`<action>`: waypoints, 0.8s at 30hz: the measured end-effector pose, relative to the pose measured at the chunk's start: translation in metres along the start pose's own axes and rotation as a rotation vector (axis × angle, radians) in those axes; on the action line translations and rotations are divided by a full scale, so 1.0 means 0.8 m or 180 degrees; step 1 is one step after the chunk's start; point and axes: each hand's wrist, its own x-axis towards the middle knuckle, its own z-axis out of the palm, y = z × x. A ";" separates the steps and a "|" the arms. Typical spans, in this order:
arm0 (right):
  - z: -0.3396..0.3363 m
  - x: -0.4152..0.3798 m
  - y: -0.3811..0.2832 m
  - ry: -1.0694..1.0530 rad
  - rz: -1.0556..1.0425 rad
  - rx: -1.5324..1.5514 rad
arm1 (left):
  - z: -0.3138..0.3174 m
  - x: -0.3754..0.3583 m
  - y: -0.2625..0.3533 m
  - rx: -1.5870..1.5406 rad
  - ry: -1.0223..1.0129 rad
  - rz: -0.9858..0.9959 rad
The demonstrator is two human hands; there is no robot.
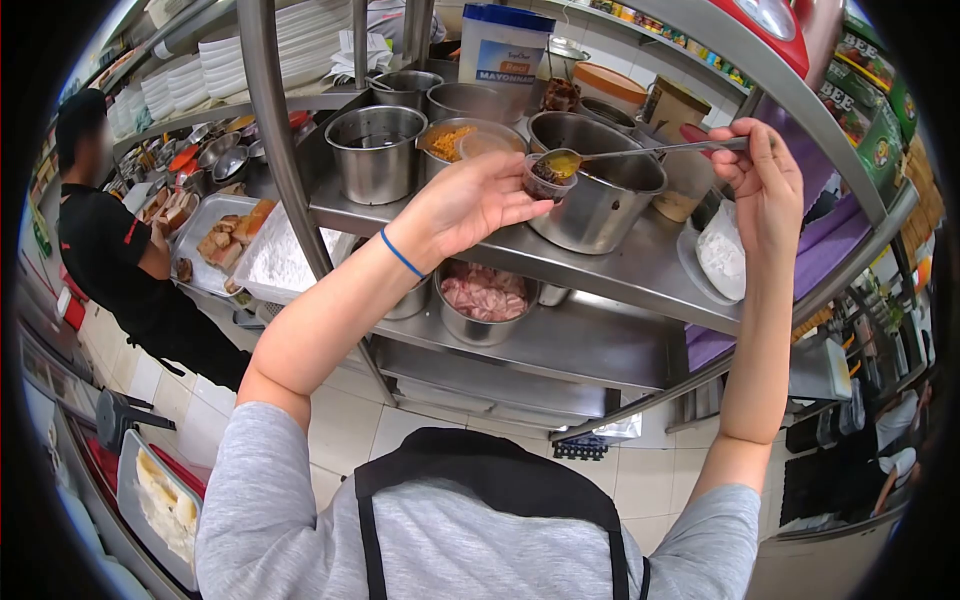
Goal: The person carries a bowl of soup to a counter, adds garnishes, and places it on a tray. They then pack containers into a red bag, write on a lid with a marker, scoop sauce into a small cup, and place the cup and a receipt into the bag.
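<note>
My left hand [478, 205], with a blue band round the wrist, holds a small clear plastic cup [546, 190] with dark contents. Pinched by the end of its long handle in my right hand [765, 170] is a metal spoon [650, 152]. Its bowl, with yellowish liquid in it, is at the mouth of the cup. Just behind and below the cup stands a large steel pot [590, 225], dark inside. To the left of it are a container of orange-yellow food [447, 146] and a steel pot of dark liquid [375, 165].
A mayonnaise tub [503, 55] stands at the back of the steel shelf. Below sits a pot of pinkish meat pieces [485, 298]. A bag of white stuff [722, 252] lies at right. On the left a co-worker [110, 230] stands by a tray of meat [215, 235].
</note>
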 end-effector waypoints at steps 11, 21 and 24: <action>0.009 -0.009 -0.009 -0.0119 -0.0421 -0.0210 | -0.001 0.000 -0.001 0.0025 0.0028 0.0067; -0.051 0.010 0.043 0.0938 0.0207 0.0048 | 0.002 -0.006 -0.002 0.0121 0.0118 0.0187; -0.051 0.006 0.078 0.0842 0.0568 -0.0116 | -0.006 -0.010 -0.006 -0.0166 -0.0034 0.0025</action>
